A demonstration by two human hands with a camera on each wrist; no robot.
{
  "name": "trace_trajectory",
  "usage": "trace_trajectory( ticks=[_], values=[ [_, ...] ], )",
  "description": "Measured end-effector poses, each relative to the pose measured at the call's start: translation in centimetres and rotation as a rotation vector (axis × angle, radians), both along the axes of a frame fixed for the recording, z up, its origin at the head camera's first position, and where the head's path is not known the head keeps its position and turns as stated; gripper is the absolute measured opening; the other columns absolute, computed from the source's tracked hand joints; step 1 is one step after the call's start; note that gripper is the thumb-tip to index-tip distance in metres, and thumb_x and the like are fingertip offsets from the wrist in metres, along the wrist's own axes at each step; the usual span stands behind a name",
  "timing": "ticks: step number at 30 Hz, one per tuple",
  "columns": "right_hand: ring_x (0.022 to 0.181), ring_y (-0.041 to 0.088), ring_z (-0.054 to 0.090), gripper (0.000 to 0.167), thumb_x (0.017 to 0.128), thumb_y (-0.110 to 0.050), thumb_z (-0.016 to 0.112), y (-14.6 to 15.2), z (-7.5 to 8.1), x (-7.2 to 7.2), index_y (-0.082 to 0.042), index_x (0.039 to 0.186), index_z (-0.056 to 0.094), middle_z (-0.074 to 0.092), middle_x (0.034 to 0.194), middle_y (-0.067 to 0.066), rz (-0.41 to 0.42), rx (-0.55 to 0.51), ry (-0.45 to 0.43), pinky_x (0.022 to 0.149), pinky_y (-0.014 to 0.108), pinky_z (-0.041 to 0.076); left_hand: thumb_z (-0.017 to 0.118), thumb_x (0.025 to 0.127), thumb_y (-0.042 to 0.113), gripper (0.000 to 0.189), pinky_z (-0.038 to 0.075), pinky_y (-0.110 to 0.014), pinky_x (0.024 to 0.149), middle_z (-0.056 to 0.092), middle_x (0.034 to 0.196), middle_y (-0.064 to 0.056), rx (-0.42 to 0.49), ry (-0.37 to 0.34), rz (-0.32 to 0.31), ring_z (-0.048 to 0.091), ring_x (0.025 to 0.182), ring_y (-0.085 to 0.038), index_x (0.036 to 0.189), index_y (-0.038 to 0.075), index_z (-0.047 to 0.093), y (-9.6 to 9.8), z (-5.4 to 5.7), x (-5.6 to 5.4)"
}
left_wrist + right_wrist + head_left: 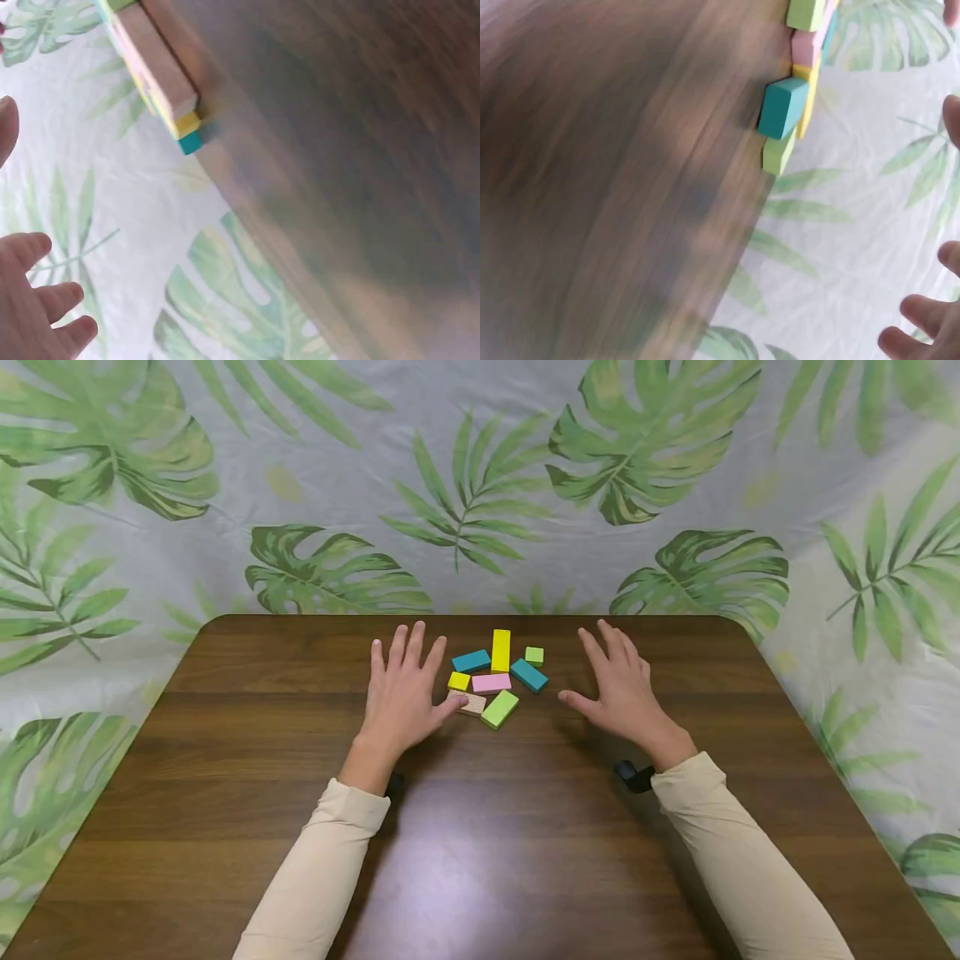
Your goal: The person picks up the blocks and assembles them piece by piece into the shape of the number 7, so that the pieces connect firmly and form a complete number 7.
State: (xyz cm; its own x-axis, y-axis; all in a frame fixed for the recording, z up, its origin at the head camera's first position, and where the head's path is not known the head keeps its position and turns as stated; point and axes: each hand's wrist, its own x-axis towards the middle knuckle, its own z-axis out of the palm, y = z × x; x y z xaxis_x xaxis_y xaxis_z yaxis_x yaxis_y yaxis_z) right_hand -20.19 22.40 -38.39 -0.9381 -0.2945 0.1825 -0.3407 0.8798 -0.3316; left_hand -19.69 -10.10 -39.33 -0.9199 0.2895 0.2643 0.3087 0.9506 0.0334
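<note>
Several coloured wooden blocks lie in a loose cluster between my hands: a long yellow block [501, 650], a pink block [491, 683], a green block [500, 709], a small green cube [534, 655], a small yellow cube [459, 681], a left teal block [471, 661], a right teal block [529, 675] and a plain wood block [472, 704]. My left hand [405, 693] is spread just left of them, its thumb overlapping the plain block in the head view. On the other side my right hand [618, 689] hovers with fingers spread, apart from the right teal block. Neither hand grips anything.
The blocks sit toward the far edge of a dark wooden table [480, 827]. Behind it hangs a pale cloth [337, 485] printed with green leaves. A black wrist strap [634, 776] shows at the right cuff.
</note>
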Motion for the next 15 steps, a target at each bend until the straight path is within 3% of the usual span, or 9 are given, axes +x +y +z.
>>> trace_trajectory(
  ticks=[6, 15],
  values=[
    [0.147, 0.052, 0.014, 0.085, 0.090, -0.034, 0.073, 2.9, 0.3, 2.1, -0.009, 0.156, 0.027, 0.011, 0.165, 0.022, 0.056, 0.020, -0.021, 0.103, 0.076, 0.021, 0.073, 0.084, 0.053, 0.082, 0.019, -0.062, 0.120, 0.031, 0.162, -0.015, -0.013, 0.055, -0.114, 0.024, 0.151, -0.038, 0.152, 0.019, 0.040, -1.9, 0.8, 1.2],
    [0.137, 0.050, 0.034, 0.053, 0.086, -0.019, 0.077, 5.4, 0.8, 4.0, -0.003, 0.133, 0.057, 0.037, 0.154, 0.025, 0.134, -0.006, 0.100, 0.095, 0.074, 0.030, 0.082, 0.080, 0.036, 0.069, 0.034, -0.057, 0.114, 0.050, 0.150, -0.014, 0.020, 0.132, -0.282, 0.040, 0.142, -0.036, 0.139, 0.012, 0.056, -4.6, 1.2, 2.8]
  ],
)
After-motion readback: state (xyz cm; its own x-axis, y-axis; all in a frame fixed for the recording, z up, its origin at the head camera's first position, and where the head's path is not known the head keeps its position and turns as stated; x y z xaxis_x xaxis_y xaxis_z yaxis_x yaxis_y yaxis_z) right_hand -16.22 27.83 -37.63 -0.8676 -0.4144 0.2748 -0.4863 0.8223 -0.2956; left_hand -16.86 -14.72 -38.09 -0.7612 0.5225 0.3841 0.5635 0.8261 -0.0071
